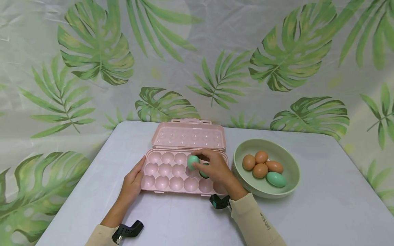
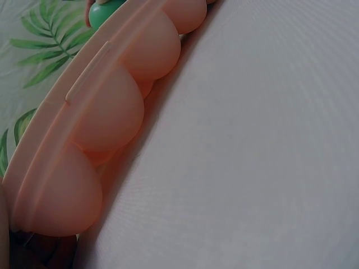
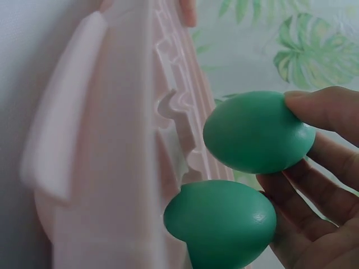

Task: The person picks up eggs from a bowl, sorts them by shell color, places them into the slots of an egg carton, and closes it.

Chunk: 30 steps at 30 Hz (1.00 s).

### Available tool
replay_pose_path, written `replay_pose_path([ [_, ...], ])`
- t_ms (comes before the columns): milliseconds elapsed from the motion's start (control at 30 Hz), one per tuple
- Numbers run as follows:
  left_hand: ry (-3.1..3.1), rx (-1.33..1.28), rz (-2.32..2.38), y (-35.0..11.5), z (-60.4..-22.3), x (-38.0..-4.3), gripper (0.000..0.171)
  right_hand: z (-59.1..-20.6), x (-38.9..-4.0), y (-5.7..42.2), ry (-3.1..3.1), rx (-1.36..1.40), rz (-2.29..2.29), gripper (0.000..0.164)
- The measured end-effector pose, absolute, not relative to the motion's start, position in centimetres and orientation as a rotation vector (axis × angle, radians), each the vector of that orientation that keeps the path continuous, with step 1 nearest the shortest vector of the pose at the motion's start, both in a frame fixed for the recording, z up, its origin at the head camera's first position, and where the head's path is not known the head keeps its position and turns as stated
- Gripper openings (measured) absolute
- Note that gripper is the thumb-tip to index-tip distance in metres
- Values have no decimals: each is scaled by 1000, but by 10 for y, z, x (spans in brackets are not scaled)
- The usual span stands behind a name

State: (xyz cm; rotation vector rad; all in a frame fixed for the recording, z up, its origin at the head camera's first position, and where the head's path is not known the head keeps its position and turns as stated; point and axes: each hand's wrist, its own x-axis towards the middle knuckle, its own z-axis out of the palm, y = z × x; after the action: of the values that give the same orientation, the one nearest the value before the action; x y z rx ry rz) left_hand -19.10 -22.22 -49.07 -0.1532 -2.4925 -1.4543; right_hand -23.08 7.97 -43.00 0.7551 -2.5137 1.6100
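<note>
A pink plastic egg carton lies on the table, lid raised toward the back. My left hand grips its left edge; in the left wrist view the fingers show dimly at the carton's corner. Between the thumb and fingertips of my right hand is a green egg, held above the cups right of the middle. Another green egg sits in a carton cup beneath that hand, partly hidden in the head view. The visible cups to the left hold nothing.
A pale green bowl stands right of the carton, close to the right forearm. Inside are several brown eggs and one green egg. A leaf-patterned sheet hangs behind the white table.
</note>
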Motion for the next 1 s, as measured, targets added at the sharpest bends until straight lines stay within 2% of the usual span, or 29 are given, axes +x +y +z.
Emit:
replay_pose_path([
  [367, -2487, -154, -1462, -220, -486, -189, 46, -434, -233, 80, -2552, 769, 1571, 32],
  [733, -2482, -148, -1490, -203, -447, -171, 44, -433, -233, 80, -2563, 791, 1479, 34],
  [1000, -2469, -163, -1509, -203, -444, -171, 44, -434, -235, 79, -2592, 766, 1432, 34],
])
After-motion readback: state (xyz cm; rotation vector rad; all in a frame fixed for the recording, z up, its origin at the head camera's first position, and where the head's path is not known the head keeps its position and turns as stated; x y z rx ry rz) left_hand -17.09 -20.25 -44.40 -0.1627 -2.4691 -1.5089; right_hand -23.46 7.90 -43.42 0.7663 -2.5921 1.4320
